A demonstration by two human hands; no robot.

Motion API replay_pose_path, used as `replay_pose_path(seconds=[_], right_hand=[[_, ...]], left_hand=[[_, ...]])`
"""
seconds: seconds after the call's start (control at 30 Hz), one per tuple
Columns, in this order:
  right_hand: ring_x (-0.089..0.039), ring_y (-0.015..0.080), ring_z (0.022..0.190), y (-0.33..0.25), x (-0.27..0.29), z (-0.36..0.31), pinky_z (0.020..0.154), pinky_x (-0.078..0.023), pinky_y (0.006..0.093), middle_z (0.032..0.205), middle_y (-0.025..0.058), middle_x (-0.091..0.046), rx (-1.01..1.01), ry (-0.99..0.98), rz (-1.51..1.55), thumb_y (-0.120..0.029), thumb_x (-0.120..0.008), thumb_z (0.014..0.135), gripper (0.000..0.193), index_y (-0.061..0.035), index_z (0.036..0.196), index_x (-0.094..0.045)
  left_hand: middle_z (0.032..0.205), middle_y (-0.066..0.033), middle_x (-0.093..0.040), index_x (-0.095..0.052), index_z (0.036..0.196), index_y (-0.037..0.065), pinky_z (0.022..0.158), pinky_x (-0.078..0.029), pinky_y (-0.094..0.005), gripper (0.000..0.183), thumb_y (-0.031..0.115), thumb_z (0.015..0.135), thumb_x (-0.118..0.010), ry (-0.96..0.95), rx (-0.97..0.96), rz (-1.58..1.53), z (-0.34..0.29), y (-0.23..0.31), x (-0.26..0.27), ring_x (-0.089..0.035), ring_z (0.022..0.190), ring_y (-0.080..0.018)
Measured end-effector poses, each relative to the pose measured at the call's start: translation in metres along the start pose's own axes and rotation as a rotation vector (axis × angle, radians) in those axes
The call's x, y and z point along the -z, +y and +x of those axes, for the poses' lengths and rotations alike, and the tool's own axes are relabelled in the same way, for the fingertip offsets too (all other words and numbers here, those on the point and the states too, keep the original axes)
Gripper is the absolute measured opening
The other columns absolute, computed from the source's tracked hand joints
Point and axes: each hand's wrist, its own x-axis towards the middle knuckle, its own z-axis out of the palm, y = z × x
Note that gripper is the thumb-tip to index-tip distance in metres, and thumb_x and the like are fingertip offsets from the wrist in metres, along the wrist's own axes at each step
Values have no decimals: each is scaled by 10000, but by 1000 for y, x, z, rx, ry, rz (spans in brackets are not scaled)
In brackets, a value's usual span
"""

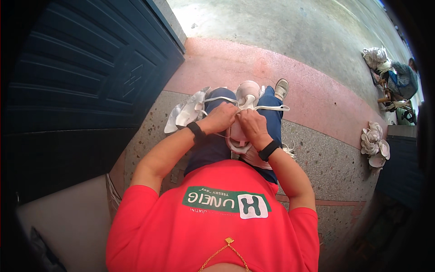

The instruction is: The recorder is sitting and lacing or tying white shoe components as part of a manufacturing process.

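Observation:
A pale pink and white sneaker [248,89] lies across my lap, its toe pointing away from me and its padded collar near my waist. My left hand [220,117] is closed in a pinch at the lacing area, on the white shoelace [221,98]. Right beside it, my right hand [253,126] pinches at the same spot, its fingertips nearly touching the left ones. One loose lace end loops out over each thigh. My fingers cover the eyelets between them, so the exact threading is hidden.
White shoe uppers [189,110] are heaped by my left leg. White laces [289,150] hang by my right thigh. A dark blue door [86,81] stands at left. White shoes [375,144] are piled at right; farther back, a person [413,65] sits near another white pile [375,57].

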Motion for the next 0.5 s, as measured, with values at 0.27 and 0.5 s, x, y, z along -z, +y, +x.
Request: replay_pose_path(seconds=[0.27, 0.5], right_hand=[[-688, 274, 711, 6, 9, -5, 661, -468, 431, 752, 86, -659, 115, 88, -26, -171, -632, 887, 78, -106, 849, -612], [-657, 305, 707, 16, 66, -68, 677, -436, 421, 737, 136, -629, 88, -3, 438, -144, -677, 905, 146, -70, 824, -580]], left_hand=[[1153, -149, -668, -685, 1152, 30, 948, -498, -443, 273, 88, 891, -628, 197, -31, -81, -8, 14, -1, -603, 1048, -373], [1067, -57, -677, -732, 1082, 83, 897, -511, -437, 237, 101, 846, -708, 405, -299, 56, -26, 66, 12, -585, 1063, -319]])
